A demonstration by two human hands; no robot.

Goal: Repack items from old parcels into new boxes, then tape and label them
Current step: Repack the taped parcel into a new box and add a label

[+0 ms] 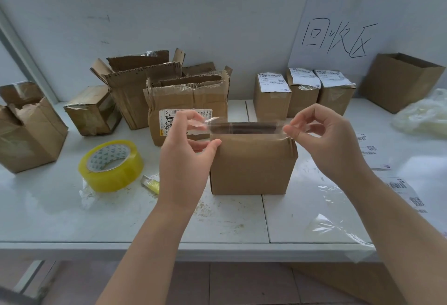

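A small brown cardboard box (251, 164) stands on the white table (121, 217) in front of me. A strip of clear tape (244, 127) is stretched just above its top. My left hand (186, 150) pinches the strip's left end, with its thumb against the box's upper left corner. My right hand (326, 140) pinches the strip's right end beside the box's upper right corner. A yellow-tinted tape roll (111, 165) lies on the table to the left.
Torn, opened old parcels (169, 92) stand at the back and far left. Three sealed, labelled boxes (302, 94) stand at the back right, beside an open box (399, 80) and a plastic bag (420, 116). Shipping labels (396, 186) and clear film (338, 229) lie to the right.
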